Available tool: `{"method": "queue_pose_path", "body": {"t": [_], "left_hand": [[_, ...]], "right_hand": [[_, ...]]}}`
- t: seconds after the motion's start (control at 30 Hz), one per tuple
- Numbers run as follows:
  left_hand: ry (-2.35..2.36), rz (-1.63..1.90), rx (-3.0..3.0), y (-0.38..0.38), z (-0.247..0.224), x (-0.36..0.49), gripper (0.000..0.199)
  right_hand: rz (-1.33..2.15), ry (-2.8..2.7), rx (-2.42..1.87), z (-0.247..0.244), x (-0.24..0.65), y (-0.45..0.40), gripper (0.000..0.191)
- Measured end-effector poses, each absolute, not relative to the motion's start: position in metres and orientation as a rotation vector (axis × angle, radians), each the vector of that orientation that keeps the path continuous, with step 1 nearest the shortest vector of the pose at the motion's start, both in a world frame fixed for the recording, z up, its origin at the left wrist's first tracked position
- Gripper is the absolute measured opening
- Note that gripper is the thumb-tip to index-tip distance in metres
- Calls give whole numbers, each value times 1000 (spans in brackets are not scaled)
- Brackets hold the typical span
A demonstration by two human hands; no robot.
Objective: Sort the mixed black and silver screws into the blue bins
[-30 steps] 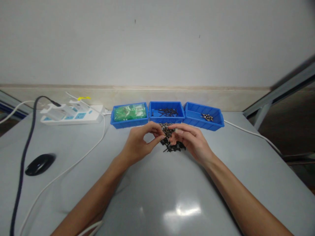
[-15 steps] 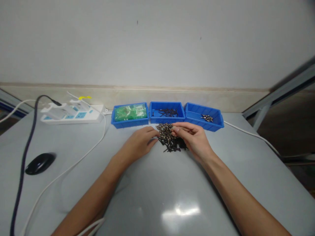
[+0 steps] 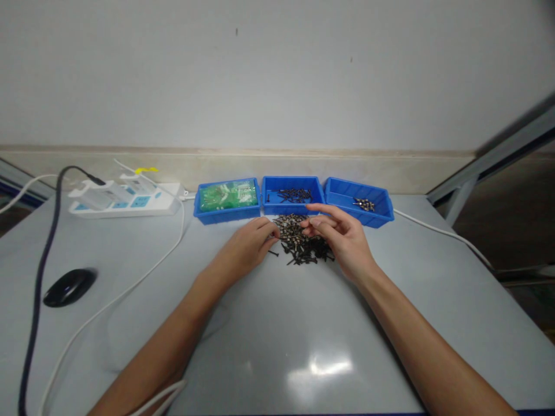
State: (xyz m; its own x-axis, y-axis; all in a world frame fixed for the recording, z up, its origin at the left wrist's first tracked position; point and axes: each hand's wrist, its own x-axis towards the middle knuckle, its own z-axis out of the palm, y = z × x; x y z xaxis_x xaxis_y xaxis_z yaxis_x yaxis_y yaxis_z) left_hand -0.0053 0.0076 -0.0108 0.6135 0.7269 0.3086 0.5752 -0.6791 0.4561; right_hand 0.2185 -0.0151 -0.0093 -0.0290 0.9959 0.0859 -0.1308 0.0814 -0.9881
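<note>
A heap of small screws [image 3: 295, 229] lies on the table between my hands, brassy or silvery towards the back and black towards the front. At its left edge my left hand [image 3: 251, 241] has its fingers curled together in a pinch; what they hold, if anything, is hidden. One black screw [image 3: 273, 253] lies just below those fingertips, apart from the heap. Over the heap's right side hovers my right hand [image 3: 344, 234], index finger stretched out, thumb closed against the other fingers. Anything in that pinch is too small to make out.
Behind the heap stand a blue bin [image 3: 292, 210] with dark screws, another blue bin [image 3: 380, 219] with shiny screws, and a left bin [image 3: 228, 215] holding green packets. Leftward are a white power strip [image 3: 167, 206], a black mouse [image 3: 70, 287] and cables [image 3: 130, 284].
My right index finger has lifted and straightened away from the thumb. My left fingers have curled in slightly at the heap's edge, and a single black screw now shows below them.
</note>
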Motion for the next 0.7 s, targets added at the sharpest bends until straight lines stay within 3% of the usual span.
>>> {"method": "queue_pose_path", "body": {"t": [0.3,0.53,0.6,0.7], "left_hand": [[1016,969,2347,-2,0,1,4],[913,626,2423,-3,13,-13,10],[892,447,2434,-4,16,-19,17],[891,356,2450,-2,14,-23,22]], "right_hand": [[1381,-1434,-1057,-3,214,-24,28],[1357,-1450,-1152,-3,216,-23,16],[1293,-1388,-1113,-1,216,-23,26],[1229,-1332,-962,2,215,-23,55]]}}
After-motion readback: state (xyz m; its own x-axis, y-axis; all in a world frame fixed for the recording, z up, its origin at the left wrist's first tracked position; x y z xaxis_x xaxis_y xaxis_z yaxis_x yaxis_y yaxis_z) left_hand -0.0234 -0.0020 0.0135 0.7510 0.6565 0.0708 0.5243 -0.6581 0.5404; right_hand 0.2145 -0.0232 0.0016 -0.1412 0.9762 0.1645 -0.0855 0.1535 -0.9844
